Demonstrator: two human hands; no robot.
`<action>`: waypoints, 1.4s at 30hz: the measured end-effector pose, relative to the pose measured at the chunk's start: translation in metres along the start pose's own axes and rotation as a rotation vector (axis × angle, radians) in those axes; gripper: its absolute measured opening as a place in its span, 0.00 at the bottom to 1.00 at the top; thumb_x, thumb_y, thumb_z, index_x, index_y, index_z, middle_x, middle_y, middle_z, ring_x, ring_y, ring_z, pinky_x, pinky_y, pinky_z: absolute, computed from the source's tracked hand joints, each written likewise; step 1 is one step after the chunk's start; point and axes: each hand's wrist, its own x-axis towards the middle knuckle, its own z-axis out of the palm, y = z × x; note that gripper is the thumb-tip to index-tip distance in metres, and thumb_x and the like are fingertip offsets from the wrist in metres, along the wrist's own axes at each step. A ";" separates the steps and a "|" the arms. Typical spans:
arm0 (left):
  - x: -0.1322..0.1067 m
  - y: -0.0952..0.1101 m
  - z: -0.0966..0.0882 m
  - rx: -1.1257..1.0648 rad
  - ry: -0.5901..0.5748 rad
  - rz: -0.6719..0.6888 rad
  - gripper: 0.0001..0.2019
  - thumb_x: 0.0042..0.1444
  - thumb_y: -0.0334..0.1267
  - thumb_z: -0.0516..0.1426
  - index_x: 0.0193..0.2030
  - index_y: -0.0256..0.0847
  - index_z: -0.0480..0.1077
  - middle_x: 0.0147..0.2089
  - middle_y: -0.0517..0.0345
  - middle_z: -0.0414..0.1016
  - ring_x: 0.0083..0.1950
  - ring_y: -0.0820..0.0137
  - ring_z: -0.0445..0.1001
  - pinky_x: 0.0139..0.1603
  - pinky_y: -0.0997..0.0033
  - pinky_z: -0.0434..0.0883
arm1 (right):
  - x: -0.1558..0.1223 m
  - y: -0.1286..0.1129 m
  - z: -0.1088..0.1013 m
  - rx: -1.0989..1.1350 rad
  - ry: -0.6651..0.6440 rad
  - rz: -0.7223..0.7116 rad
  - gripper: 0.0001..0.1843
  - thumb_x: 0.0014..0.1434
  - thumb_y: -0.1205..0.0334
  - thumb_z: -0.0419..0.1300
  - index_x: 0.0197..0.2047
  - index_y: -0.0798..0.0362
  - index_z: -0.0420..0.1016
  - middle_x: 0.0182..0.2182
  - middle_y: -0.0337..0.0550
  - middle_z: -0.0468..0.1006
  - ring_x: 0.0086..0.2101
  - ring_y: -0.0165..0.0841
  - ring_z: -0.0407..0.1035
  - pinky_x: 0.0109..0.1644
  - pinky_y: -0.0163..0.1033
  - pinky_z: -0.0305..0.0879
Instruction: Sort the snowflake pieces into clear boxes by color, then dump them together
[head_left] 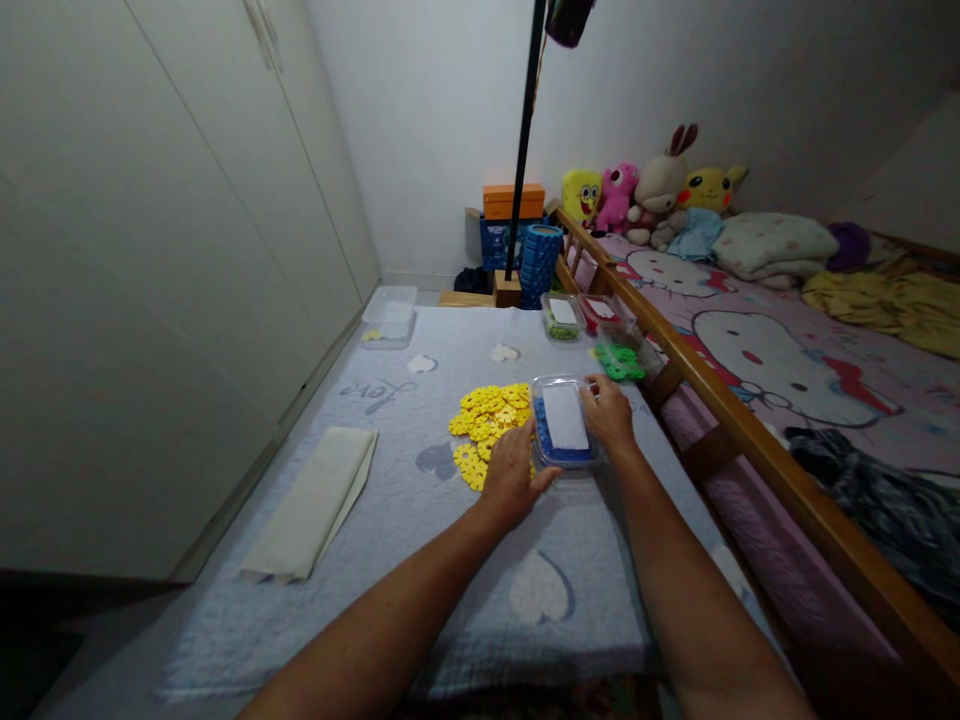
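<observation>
A clear plastic box (564,420) with blue pieces inside and a white label on its lid sits on the grey quilted mat (420,560). My left hand (513,478) grips its near left corner, fingers curled against the side. My right hand (609,412) holds the box's right edge, fingers bent over the lid. Just left of the box lies a heap of yellow flower-shaped pieces (487,420), partly under my left hand.
Green pieces (619,362) and two more small boxes (562,316) sit at the mat's far right. An empty clear box (390,316) stands far left, a folded cream cloth (315,505) near left. A wooden bed rail (750,420) runs along the right; a black pole (523,140) rises behind.
</observation>
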 end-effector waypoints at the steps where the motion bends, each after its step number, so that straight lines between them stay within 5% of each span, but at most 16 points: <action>1: 0.000 -0.001 0.000 -0.011 0.001 -0.005 0.41 0.59 0.44 0.65 0.75 0.43 0.54 0.69 0.39 0.68 0.70 0.49 0.67 0.71 0.41 0.63 | -0.001 -0.001 -0.001 -0.019 -0.007 0.001 0.21 0.64 0.58 0.53 0.54 0.55 0.78 0.43 0.52 0.81 0.43 0.41 0.73 0.50 0.42 0.65; 14: 0.003 -0.002 -0.002 -0.054 0.001 -0.008 0.42 0.56 0.44 0.68 0.74 0.42 0.55 0.67 0.40 0.70 0.68 0.51 0.69 0.69 0.44 0.66 | -0.013 -0.018 -0.015 -0.133 -0.027 0.065 0.22 0.72 0.59 0.49 0.64 0.50 0.74 0.42 0.50 0.85 0.39 0.41 0.76 0.42 0.39 0.61; 31: 0.004 -0.002 -0.004 -0.066 0.001 -0.006 0.43 0.53 0.43 0.70 0.73 0.45 0.57 0.65 0.43 0.72 0.66 0.52 0.70 0.68 0.46 0.67 | -0.022 -0.011 -0.013 0.055 0.094 0.065 0.23 0.71 0.56 0.50 0.64 0.51 0.74 0.39 0.47 0.86 0.34 0.38 0.76 0.38 0.37 0.59; 42: 0.003 -0.006 -0.003 0.015 -0.008 0.040 0.42 0.57 0.48 0.67 0.74 0.42 0.56 0.67 0.39 0.70 0.68 0.51 0.69 0.69 0.45 0.66 | -0.024 -0.007 -0.015 0.215 0.171 0.079 0.28 0.68 0.50 0.49 0.63 0.54 0.74 0.28 0.41 0.81 0.29 0.37 0.74 0.36 0.38 0.61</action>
